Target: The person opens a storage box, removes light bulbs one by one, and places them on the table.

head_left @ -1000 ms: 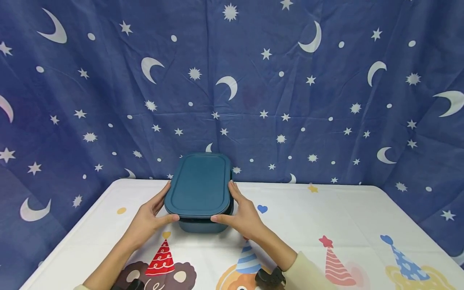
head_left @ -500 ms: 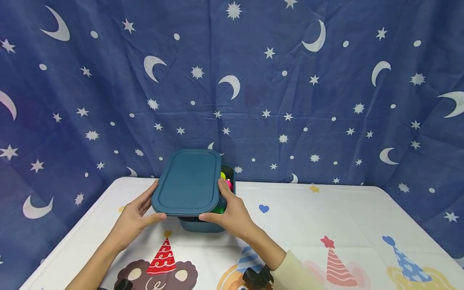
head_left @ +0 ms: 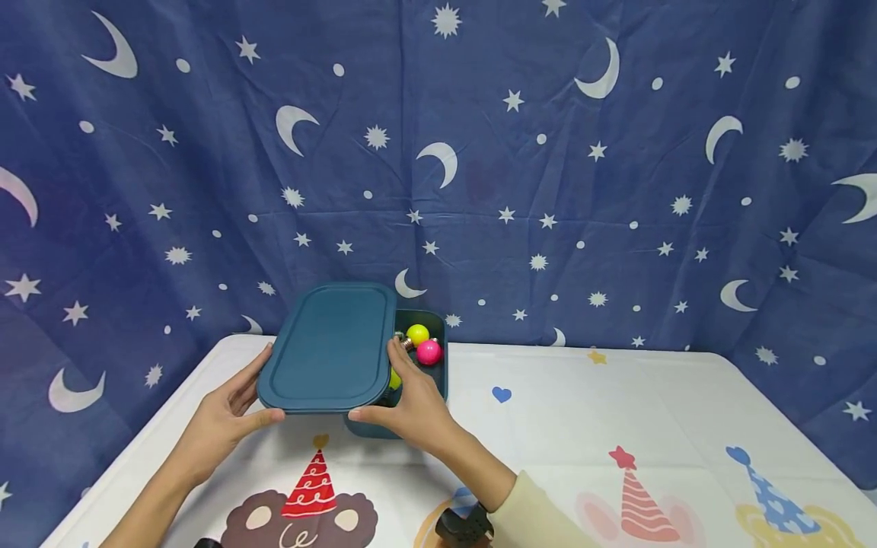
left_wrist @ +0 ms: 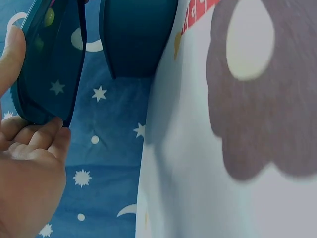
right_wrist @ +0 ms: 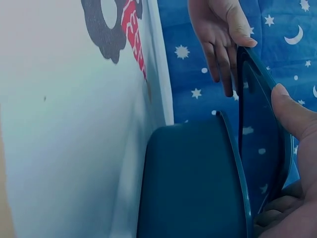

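Note:
Both hands hold a dark teal rectangular lid (head_left: 329,350) above the left part of a matching deep box (head_left: 384,430). My left hand (head_left: 222,418) grips the lid's left side, thumb at the near corner. On the opposite side my right hand (head_left: 418,399) grips it, thumb along the near edge. In the right wrist view the lid (right_wrist: 262,134) stands apart from the box (right_wrist: 193,183). The uncovered right part of the box shows a yellow ball (head_left: 418,334) and a pink ball (head_left: 429,352), with small metallic caps nearby. The lid hides the rest of the contents.
The box stands near the back edge of a table with a white cloth (head_left: 548,426) printed with party-hat animals. Right behind hangs a dark blue curtain (head_left: 493,183) with moons and stars. A black wrist device (head_left: 466,525) sits on the right wrist.
Both hands have moved the lid to the left off the box, from covering nearly all of it. The balls inside have come into view. The box stays in place.

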Available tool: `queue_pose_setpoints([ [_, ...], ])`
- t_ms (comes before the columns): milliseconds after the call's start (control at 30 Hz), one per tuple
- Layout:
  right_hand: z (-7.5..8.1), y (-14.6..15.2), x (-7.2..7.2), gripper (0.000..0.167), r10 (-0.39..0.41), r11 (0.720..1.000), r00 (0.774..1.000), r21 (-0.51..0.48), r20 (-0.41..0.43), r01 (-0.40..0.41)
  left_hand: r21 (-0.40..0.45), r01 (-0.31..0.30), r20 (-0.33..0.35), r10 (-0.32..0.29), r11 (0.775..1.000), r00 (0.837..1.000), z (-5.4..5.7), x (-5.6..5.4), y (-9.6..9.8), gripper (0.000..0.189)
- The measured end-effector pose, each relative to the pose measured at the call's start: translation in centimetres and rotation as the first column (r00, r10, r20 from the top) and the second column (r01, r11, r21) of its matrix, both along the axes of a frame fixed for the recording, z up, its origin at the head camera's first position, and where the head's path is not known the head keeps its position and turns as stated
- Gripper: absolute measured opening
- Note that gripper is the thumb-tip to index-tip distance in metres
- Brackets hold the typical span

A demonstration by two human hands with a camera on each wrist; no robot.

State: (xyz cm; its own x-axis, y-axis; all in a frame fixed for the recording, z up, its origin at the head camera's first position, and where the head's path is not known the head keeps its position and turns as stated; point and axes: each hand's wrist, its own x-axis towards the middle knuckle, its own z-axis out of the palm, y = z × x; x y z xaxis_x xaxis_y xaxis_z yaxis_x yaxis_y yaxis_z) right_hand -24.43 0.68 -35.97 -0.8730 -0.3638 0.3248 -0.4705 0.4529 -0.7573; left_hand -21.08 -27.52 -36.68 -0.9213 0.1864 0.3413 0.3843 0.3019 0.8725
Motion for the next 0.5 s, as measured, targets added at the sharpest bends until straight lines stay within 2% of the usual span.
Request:
queue_pose_setpoints([
  [133,0.1,-0.8,0.2,0.112,0.007,1.000,1.000,0.005,-0.001,-0.007,0.001,0.004,-0.007,-0.004,1.000,1.000,0.0,0.4,-0.7,0.083],
  [333,0.1,-2.1,0.4,0.112,0.018,1.000,1.000,0.011,-0.015,-0.018,0.056,0.039,-0.025,-0.038,0.998,0.999,-0.1,0.9,-1.9,0.083],
  [500,0.2,-3.0,0.7,0.111,0.035,0.999,0.999,0.009,-0.015,-0.035,0.038,0.022,-0.017,-0.021,0.999,1.000,-0.4,1.3,-2.9,0.082],
])
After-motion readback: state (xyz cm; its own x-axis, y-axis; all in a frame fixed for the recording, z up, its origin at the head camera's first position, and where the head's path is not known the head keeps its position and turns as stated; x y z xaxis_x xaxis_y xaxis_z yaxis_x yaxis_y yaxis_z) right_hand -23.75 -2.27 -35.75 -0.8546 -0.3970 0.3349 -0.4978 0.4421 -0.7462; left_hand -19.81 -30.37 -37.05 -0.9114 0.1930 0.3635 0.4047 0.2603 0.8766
